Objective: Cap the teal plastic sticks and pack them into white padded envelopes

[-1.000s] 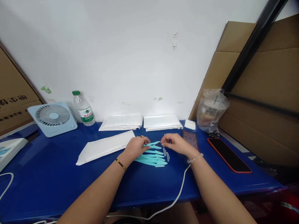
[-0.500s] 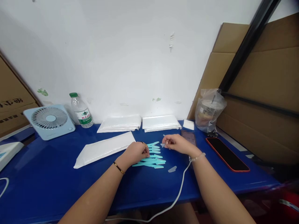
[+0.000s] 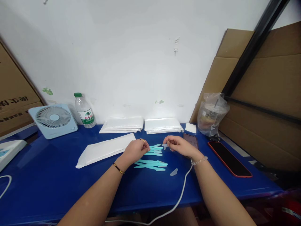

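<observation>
Several teal eyebrow razors lie in two groups on the blue table. The lower group (image 3: pixel 152 164) is crossed and overlapping; the upper group (image 3: pixel 155 153) lies by my left fingertips. My left hand (image 3: pixel 135 150) is closed in a pinch on an eyebrow razor (image 3: pixel 154 147) at its handle end, its tip pointing right. Just to the right, my right hand (image 3: pixel 176 145) has its fingers pinched on a small clear blade cover (image 3: pixel 165 146); part of it is hidden by the fingers. Another clear cover (image 3: pixel 174 172) lies loose on the table below my right hand.
White padded mailers (image 3: pixel 122 125) lie along the wall, with a single mailer (image 3: pixel 105 149) left of my hands. A fan (image 3: pixel 54 119) and water bottle (image 3: pixel 85 113) stand at left. At right are an orange-edged phone (image 3: pixel 230 160) and a bagged cup (image 3: pixel 211 116). A white cable (image 3: pixel 181 191) crosses the front.
My left hand has lifted from between the razor groups up to the upper group, leaving a gap. The clear cover at my right fingers has turned, and the camera view has shifted slightly.
</observation>
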The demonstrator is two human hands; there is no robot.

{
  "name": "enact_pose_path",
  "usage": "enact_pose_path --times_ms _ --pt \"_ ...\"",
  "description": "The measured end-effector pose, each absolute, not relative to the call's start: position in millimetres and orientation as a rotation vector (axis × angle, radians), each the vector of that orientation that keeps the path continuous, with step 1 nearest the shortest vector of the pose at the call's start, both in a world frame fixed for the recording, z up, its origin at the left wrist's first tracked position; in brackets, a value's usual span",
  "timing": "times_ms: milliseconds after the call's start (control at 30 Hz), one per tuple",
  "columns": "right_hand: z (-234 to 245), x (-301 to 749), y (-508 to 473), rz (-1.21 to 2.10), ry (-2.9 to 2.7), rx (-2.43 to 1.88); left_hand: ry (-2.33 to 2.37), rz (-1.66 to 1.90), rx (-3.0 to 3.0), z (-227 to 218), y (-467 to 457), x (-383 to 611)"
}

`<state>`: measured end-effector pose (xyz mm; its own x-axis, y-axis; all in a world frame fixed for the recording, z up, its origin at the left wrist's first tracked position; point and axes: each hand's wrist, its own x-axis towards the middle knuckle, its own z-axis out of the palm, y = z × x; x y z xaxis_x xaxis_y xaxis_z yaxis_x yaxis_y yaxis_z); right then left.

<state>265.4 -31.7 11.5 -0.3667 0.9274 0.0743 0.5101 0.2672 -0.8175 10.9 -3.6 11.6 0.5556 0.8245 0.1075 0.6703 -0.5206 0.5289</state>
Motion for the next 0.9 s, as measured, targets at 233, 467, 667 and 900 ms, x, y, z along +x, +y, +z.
enact_pose_path --times_ms 233,467,667,900 --pt "11.4 264.5 -32.4 1.073 -1.967 -1.325 1.201 0.519 2.365 12.1 -3.6 9.1" --pt "10.8 267.2 -31.5 1.104 -1.956 -1.252 1.228 0.508 2.370 15.3 -3.8 8.7" --pt "12.1 266.0 -33.5 1.012 -2.018 -1.297 1.255 0.534 2.417 14.9 -2.5 9.3" --pt "16.6 259.4 -35.4 0.952 -2.075 -1.272 1.248 0.526 2.415 14.7 -3.1 9.9"
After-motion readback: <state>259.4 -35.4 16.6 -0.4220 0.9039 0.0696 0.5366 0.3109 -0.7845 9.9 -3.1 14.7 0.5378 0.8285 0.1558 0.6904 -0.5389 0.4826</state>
